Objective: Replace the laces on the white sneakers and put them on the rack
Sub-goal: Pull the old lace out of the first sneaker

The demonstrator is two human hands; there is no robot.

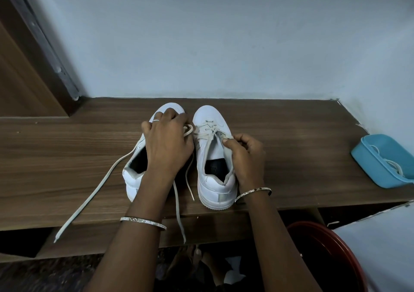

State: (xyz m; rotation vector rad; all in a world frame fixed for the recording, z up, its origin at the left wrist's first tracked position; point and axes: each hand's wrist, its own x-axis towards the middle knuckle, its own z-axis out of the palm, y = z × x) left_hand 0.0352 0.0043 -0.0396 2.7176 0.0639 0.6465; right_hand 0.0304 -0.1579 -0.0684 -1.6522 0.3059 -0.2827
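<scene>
White sneakers (207,180) stand side by side, toes to the wall, near the front edge of the wooden shelf (67,148). The left hand (167,141) lies over the left sneaker (132,179), fingers curled round a loop of lace (188,130). The right hand (246,155) pinches the right sneaker (209,118) at its eyelet edge. One loose lace end (89,197) trails over the front edge (well to the left). A blue tray (367,157) sits at the right end.
</scene>
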